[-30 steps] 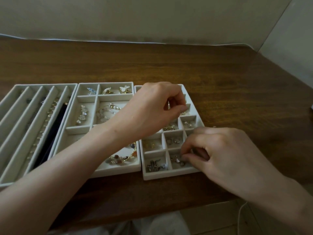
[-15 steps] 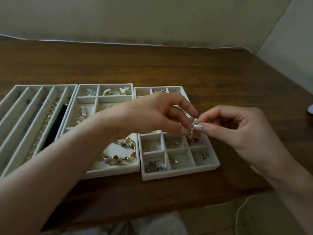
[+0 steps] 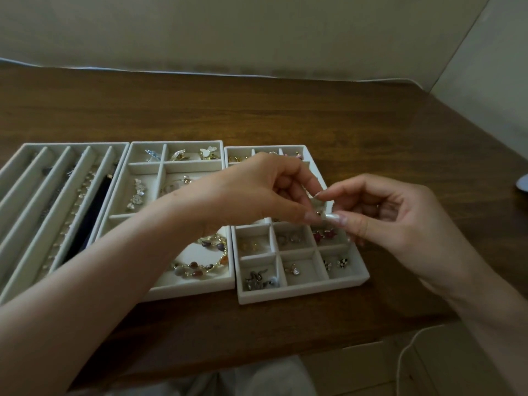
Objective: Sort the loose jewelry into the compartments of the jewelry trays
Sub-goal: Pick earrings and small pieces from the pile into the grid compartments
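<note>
Three white jewelry trays lie side by side on the wooden table: a long-slot tray (image 3: 17, 212) at the left, a mixed tray (image 3: 160, 287) in the middle, and a small-grid tray (image 3: 303, 294) at the right. My left hand (image 3: 257, 192) and my right hand (image 3: 394, 212) meet above the grid tray, both pinching one small pale earring (image 3: 322, 215) between thumb and fingertips. Below them the grid holds red star earrings (image 3: 325, 234), checkered studs (image 3: 337, 263) and a silver snake piece (image 3: 257, 278). A beaded bracelet (image 3: 200, 261) lies in the middle tray.
The long-slot tray holds chains and a dark band (image 3: 91, 221). A pale object (image 3: 523, 182) shows at the right frame edge. The table's front edge (image 3: 257, 358) runs close below the trays. A white cable (image 3: 405, 355) hangs at the lower right.
My right hand rose from the grid tray's front compartments to meet my left hand above it. Both now pinch the small earring. The view shifted slightly.
</note>
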A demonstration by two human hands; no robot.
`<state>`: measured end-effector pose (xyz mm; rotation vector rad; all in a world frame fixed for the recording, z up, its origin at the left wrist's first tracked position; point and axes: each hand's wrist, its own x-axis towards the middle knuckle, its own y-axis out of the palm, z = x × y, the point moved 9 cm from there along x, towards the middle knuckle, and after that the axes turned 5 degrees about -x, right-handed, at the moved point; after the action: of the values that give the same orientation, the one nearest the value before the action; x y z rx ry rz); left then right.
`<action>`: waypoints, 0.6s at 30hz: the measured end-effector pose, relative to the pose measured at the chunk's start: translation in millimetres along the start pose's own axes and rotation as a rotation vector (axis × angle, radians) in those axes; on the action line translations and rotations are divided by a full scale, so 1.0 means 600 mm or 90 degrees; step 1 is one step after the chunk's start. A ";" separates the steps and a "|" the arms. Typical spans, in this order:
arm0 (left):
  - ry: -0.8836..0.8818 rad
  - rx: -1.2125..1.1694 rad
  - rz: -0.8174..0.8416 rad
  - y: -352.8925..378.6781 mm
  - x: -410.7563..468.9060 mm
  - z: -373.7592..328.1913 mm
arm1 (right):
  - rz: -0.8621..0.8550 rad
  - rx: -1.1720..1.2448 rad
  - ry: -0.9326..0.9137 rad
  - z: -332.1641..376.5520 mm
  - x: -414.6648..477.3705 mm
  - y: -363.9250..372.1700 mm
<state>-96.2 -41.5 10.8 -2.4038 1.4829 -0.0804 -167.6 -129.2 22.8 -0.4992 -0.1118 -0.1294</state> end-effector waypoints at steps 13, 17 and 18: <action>0.018 -0.041 -0.017 -0.007 -0.001 -0.005 | -0.066 0.005 -0.010 0.009 0.003 -0.006; 0.019 -0.042 -0.018 -0.008 -0.002 -0.005 | -0.056 0.055 0.015 0.002 0.003 -0.006; 0.019 -0.041 -0.018 -0.008 -0.002 -0.005 | -0.054 0.066 0.020 0.001 0.003 -0.007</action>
<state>-93.2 -39.5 15.3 -2.4855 1.4858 -0.0766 -166.7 -132.5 25.3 -0.3894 -0.1085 -0.2137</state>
